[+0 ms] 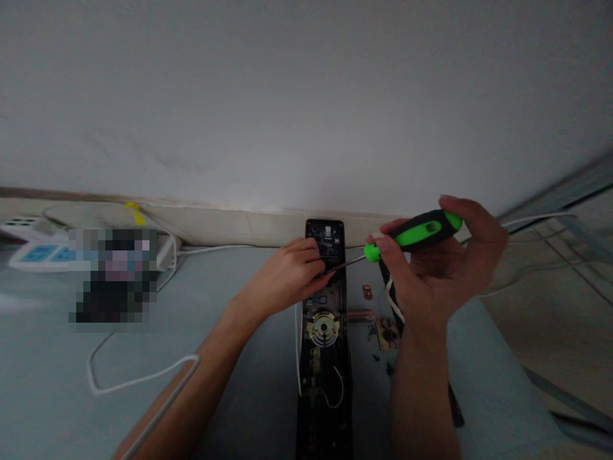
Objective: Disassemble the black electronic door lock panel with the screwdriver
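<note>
The right hand (445, 271) gripped a green-black screwdriver (421, 234) and the left hand (297, 268), its grip unclear to me, was over the opened black casing (330, 441), small parts (387, 334) already outside, circuit board (316, 249) still inside.

The left hand (302, 265) is ungloved, with slim fingers and rounded knuckles across its back. Behind it, a narrow bare wrist leads into the left forearm (244, 326), uncovered and thickening towards the lower edge of the view. The right hand (460, 271) is likewise ungloved, with long fingers and a broad palm; below it, the right forearm (424, 383) is bare and fairly straight-sided.
</note>
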`<state>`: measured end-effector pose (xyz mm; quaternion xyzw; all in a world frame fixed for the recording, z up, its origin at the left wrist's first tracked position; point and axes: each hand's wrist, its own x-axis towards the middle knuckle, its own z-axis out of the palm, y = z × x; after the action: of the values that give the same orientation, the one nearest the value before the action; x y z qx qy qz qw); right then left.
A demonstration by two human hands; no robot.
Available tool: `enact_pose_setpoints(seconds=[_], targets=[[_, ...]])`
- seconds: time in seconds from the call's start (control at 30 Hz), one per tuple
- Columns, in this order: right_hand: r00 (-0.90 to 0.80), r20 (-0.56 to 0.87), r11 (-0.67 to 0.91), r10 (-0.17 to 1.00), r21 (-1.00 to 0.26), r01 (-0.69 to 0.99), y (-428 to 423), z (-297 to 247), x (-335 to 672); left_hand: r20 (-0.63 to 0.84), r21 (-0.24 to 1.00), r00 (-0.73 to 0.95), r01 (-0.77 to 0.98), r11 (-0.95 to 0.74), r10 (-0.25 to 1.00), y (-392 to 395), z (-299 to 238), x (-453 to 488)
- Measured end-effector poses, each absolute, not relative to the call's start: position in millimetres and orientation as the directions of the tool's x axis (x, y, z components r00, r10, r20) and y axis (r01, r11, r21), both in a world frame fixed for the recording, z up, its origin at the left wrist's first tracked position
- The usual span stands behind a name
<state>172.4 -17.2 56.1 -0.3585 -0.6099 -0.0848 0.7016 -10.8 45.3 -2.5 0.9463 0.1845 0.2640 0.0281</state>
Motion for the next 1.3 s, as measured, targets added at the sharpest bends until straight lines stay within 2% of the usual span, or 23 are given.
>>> enact_pose_setpoints(seconds=[0.23,0.43,0.5,0.57,0.73,0.87,1.03,1.17,1.3], targets=[[0.266,0.905,0.711,0.331,-0.425,0.561,-17,57,167,0.495,0.108,0.793,0.349,-0.931,0.355,43,-1,-8],[0.125,0.798,0.702,0.590,-0.583,0.409,-23,52,176,0.491,0.088,0.803,0.342,-0.936,0.339,39,0,-4],[0.087,0.766,0.684,0.637,-0.614,0.395,-25,51,179,0.475,0.089,0.813,0.337,-0.937,0.337,38,1,-3],[0.096,0.771,0.687,0.630,-0.611,0.394,-26,51,178,0.475,0.111,0.805,0.345,-0.932,0.355,38,2,-3],[0.193,0.853,0.725,0.485,-0.516,0.456,-22,49,176,0.542,0.243,0.687,0.424,-0.872,0.485,43,1,-9],[0.195,0.866,0.695,0.461,-0.489,0.527,-17,45,178,0.562,0.329,0.605,0.462,-0.824,0.564,46,2,-15],[0.159,0.872,0.696,0.462,-0.468,0.544,-9,34,184,0.455,0.404,0.580,0.541,-0.737,0.676,45,-1,-16],[0.116,0.870,0.684,0.479,-0.452,0.573,-2,23,188,0.361,0.520,0.602,0.504,-0.690,0.712,45,-10,-13],[0.075,0.866,0.646,0.494,-0.423,0.636,0,21,191,0.338,0.581,0.595,0.478,-0.659,0.729,45,-14,-10]])
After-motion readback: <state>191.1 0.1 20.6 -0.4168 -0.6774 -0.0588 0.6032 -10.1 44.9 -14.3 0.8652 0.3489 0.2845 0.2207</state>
